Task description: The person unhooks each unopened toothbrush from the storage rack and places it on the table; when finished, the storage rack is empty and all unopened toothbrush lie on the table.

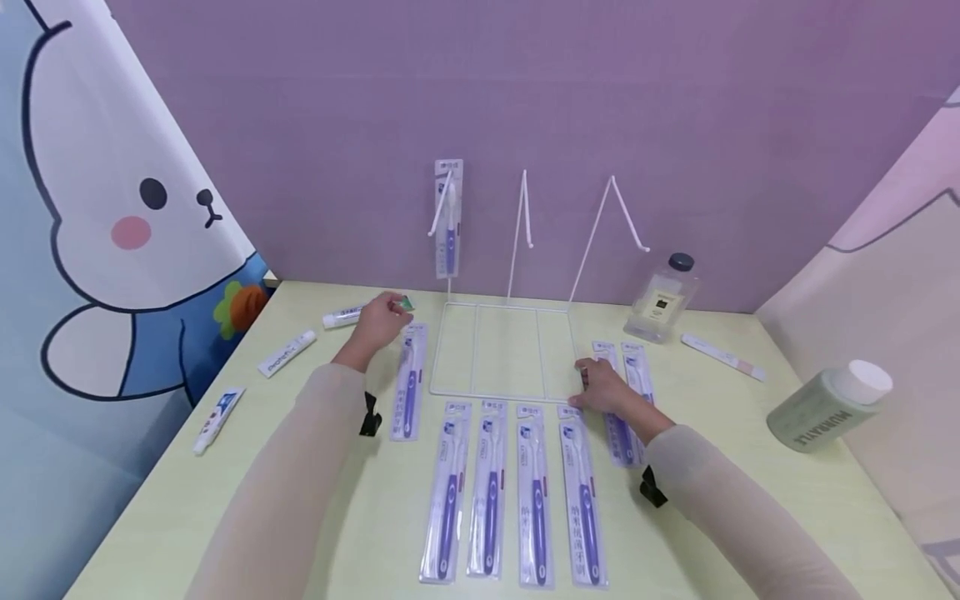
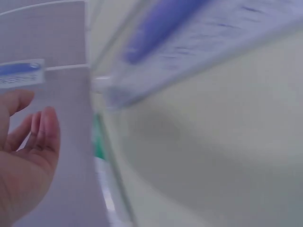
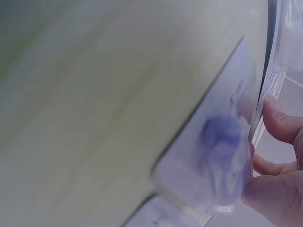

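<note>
A white wire rack (image 1: 486, 393) stands against the purple backdrop, with three prongs. From its left prong hangs a packaged toothbrush (image 1: 448, 218). My left hand (image 1: 381, 323) hovers near the rack's left side, fingers loosely bent with nothing between them. Just below it lies a packaged toothbrush (image 1: 408, 383). My right hand (image 1: 604, 388) is at the rack's front right corner, thumb and fingers curled at the wire. In the right wrist view, this hand (image 3: 279, 161) is close beside a toothbrush pack (image 3: 208, 156). Two toothbrush packs (image 1: 619, 433) lie partly beneath the right hand.
Several packaged toothbrushes (image 1: 534, 500) lie in a row before the rack. Toothpaste tubes (image 1: 287, 353) lie on the left. On the right are a clear bottle (image 1: 662, 300), a slim white box (image 1: 722, 357) and a green bottle (image 1: 821, 408) lying tilted.
</note>
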`<state>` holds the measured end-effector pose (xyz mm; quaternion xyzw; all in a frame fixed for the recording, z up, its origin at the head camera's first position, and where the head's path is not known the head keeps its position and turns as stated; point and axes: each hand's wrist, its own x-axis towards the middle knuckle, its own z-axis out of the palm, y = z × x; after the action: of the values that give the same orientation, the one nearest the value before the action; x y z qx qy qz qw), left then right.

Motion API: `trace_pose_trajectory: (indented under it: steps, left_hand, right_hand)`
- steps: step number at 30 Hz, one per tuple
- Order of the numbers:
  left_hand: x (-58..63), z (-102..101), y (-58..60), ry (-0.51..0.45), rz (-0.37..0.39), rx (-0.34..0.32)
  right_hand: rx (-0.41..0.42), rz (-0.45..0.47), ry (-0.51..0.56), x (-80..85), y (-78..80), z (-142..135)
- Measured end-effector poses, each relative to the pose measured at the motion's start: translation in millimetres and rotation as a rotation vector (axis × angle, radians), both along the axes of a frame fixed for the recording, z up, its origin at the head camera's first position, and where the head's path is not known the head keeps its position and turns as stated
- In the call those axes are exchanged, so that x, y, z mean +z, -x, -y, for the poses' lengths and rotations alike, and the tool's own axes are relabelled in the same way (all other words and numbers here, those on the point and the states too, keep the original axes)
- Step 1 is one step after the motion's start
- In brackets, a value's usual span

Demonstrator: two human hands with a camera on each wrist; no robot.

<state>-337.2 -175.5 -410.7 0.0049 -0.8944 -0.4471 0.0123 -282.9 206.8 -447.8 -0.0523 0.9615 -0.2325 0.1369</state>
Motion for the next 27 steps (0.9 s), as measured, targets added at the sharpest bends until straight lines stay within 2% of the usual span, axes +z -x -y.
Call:
trace_pose_trajectory:
  steps: [7, 14, 20, 27]
  left_hand:
    - [46.0, -23, 21.0, -0.163, -0.148, 0.032]
    - [76.7, -45, 36.4, -0.238, -0.201, 0.036]
    - [89.4, -53, 42.1, -0.274, -0.222, 0.028]
    - [91.9, -57, 45.7, -0.269, -0.157, -0.011]
  right_hand:
    - [-0.012, 0.007, -0.014, 1.7, -1.1, 2]
    - [-0.032, 0.029, -0.015, 1.4, -1.2, 2]
    - [-0.02, 0.012, 0.002, 0.7, -0.9, 2]
    - [-0.015, 0.0, -0.006, -0.4, -1.0, 2]
